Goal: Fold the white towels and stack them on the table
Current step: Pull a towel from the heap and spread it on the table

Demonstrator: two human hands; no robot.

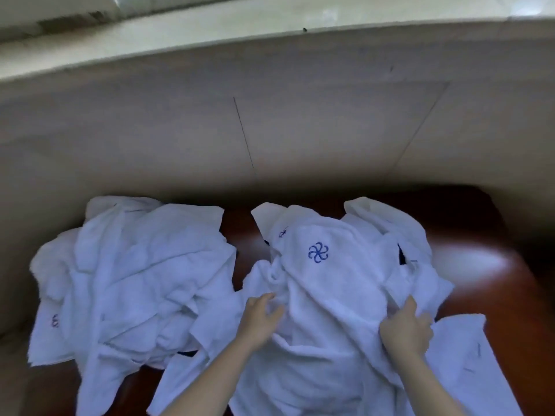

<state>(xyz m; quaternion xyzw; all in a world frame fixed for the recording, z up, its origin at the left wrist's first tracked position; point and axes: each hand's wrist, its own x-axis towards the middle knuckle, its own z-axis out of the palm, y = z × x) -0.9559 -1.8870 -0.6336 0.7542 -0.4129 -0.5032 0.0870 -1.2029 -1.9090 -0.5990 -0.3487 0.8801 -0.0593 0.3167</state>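
White and crumpled, the terry towel with a blue pinwheel emblem (324,283) lies at the near edge of the glossy red-brown wooden table (480,265). The left hand (261,318) and right hand (405,328) each clutch its folds with curled fingers. A heap of white towels (135,280) covers the left edge.

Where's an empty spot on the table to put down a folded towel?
The biggest bare patch is the shiny brown table at the far right, past the right heap. A thin strip shows between the left heap and the right heap. The near middle is crowded: the left hand and right hand grip the right heap there.
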